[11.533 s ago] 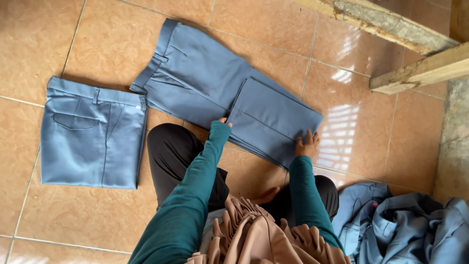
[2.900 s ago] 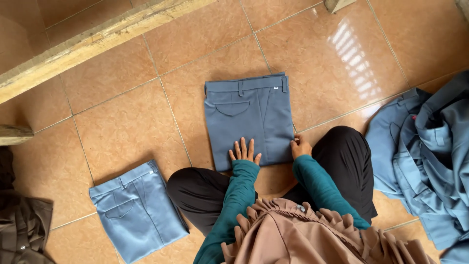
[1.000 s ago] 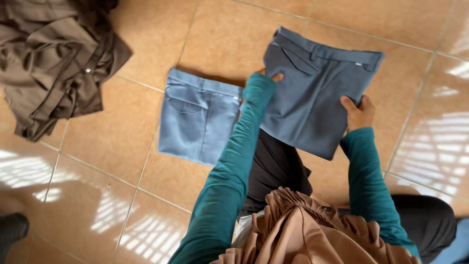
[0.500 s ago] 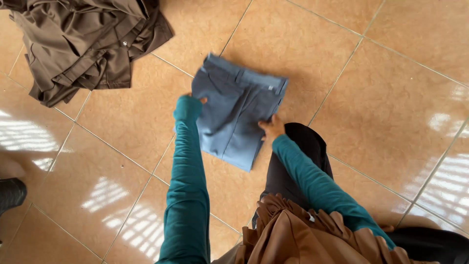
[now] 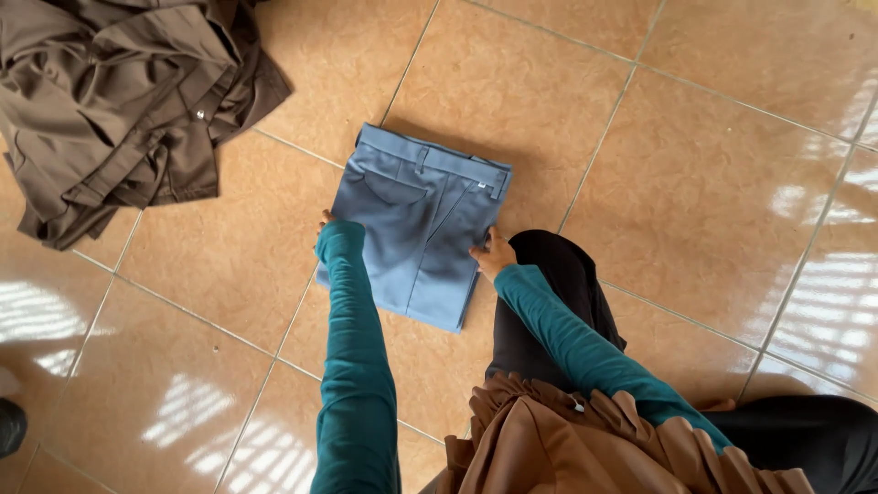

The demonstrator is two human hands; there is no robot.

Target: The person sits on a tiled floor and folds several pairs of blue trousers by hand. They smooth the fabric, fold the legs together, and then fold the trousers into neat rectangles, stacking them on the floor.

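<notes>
A folded pair of blue trousers lies on the tiled floor in front of my knees, waistband and back pocket facing away from me. It rests on another folded blue piece whose edge shows along the near side. My left hand holds the stack's left edge, and the teal sleeve covers most of that hand. At the right edge, my right hand has its fingers curled on the cloth.
A heap of brown garments lies crumpled at the upper left. My black-clad knee is right beside the stack, with a brown skirt below. A dark shoe shows at the left edge.
One second ago two folded blue pairs lay side by side. I carried the right one leftwards onto the other, and both hands now rest at the edges of the single stack.
</notes>
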